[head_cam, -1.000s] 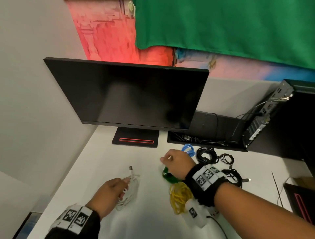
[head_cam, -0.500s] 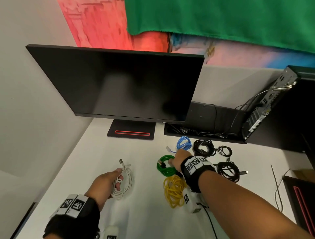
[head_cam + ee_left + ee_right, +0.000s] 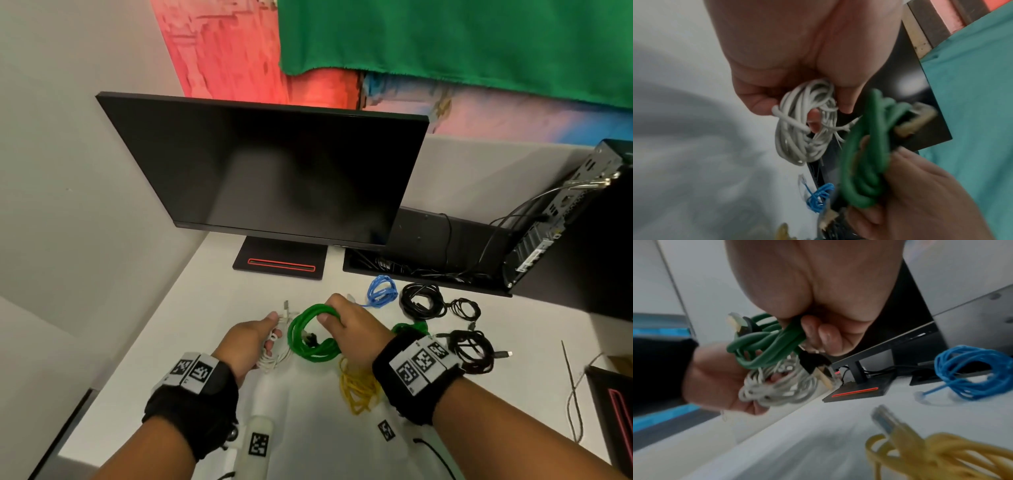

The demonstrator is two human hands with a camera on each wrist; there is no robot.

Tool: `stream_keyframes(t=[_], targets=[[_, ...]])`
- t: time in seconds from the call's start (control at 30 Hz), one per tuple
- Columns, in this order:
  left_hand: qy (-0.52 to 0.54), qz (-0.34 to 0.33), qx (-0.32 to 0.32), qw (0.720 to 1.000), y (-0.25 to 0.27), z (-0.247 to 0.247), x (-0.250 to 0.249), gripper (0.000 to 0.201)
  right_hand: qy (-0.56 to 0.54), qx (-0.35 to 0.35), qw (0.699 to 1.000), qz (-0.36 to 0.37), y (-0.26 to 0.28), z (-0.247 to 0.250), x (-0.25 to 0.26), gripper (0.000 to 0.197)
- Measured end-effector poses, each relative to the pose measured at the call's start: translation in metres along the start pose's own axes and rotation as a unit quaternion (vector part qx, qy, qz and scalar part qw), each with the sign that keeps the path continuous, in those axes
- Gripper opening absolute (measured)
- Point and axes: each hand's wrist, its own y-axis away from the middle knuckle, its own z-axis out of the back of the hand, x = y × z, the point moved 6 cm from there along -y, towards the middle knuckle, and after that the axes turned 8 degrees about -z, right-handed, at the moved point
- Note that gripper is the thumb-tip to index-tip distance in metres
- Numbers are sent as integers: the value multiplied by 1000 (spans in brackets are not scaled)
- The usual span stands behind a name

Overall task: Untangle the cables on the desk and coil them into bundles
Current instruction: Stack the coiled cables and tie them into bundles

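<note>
Green cable coil (image 3: 313,334) is gripped by the right hand (image 3: 356,329), white coil (image 3: 274,356) by the left hand (image 3: 246,342); loops should be kept separate.

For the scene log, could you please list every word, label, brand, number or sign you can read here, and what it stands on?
No readable words, brands or numbers appear in any view.
Wristbands: square black-and-white coded markers only, no letters.
White tags on the desk: the same kind of marker, no text.
Monitor: no logo legible; its base shows only a red outline.
Computer: any rear labels are too small to read.
</note>
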Motion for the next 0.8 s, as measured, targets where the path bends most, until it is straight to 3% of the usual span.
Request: stream_keyframes(t=[0.1, 0.23, 0.37, 0.53, 0.67, 0.7, 0.73, 0.8], targets=[[-7, -28, 40, 999, 6, -19, -10, 54, 45, 3, 998, 34, 12, -13, 18, 19], [46, -8, 94, 994, 20, -34, -15, 64, 128, -54, 990, 18, 12, -12, 11, 19], [-32, -58, 155, 986, 31, -44, -23, 43, 152, -46, 987, 12, 16, -21, 2, 13], [-67, -58, 123, 988, 28, -45, -13, 22, 88, -40, 995, -1, 21, -28, -5, 16], [-57, -57, 65, 995, 27, -42, 0, 31, -77, 62, 995, -19, 9, -5, -24, 14], [-55, -56, 48, 996, 26, -39, 4, 35, -99, 60, 993, -37, -1, 10, -35, 16], [-47, -52, 31, 997, 25, -36, 8, 39, -90, 26, 994, -57, -12, 29, -48, 18], [-26, -44, 2, 999, 23, -27, 14, 41, 34, -82, 990, -109, -34, 67, -77, 27]])
